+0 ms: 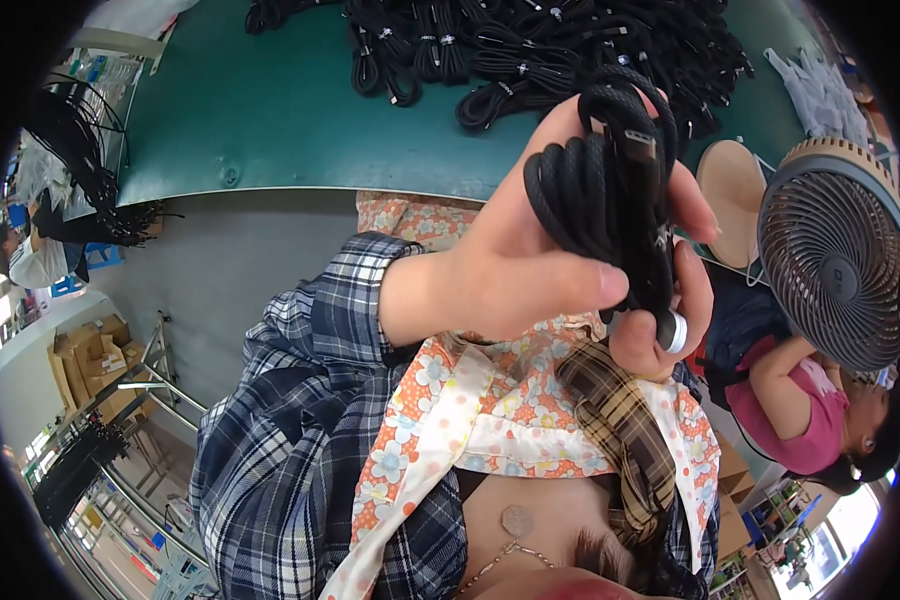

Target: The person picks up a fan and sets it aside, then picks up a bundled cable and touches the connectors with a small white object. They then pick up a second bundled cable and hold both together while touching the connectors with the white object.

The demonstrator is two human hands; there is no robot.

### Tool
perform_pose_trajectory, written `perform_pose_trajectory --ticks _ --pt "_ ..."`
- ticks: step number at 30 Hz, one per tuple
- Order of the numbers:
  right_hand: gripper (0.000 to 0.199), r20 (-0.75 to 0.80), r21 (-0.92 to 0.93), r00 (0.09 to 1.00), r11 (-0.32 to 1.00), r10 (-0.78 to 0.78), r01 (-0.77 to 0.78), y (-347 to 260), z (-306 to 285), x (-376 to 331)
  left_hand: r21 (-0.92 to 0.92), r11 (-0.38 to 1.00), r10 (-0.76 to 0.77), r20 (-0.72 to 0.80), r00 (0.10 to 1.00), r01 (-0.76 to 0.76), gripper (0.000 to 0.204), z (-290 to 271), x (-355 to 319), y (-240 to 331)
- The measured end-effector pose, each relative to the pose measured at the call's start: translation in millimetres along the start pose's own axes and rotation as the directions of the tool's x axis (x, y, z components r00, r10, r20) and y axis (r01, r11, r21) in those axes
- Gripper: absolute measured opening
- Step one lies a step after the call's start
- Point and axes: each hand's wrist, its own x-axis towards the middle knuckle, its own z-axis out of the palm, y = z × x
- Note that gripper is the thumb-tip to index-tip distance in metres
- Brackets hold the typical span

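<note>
A bundle of black braided cable, coiled into several loops, is held up above my lap, near the table's front edge. My left hand is closed round it, with the thumb along its lower side and fingers behind and over the far end. A metal plug end shows on the bundle's upper face. My right hand is closed at the bundle's lower end, with thumb and finger pinched together there. Something small and white shows at those fingers; its kind I cannot make out.
Many coiled black cables lie heaped on the green table. A round fan and a tan oval object stand at the right. Beyond the fan sits a person in a pink top. Black cables hang at the left.
</note>
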Motion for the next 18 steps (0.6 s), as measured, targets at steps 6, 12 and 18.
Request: perform_pose_trajectory --ticks 6,12,18 --pt "0.051 -0.077 0.153 0.997 0.988 0.033 -0.021 -1 4 -13 -0.011 1.0 0.01 -0.011 1.0 -0.01 0.065 4 -2 -4" --pt "0.059 -0.064 0.267 0.969 0.939 0.241 -0.216 -11 5 -16 0.053 0.998 -0.012 -0.043 0.999 0.015 0.07 4 -3 -3" --pt "0.06 -0.189 0.431 0.911 0.865 0.366 -0.258 -16 18 -4 -0.105 0.994 0.027 -0.162 0.986 -0.044 0.04 1 2 -5"
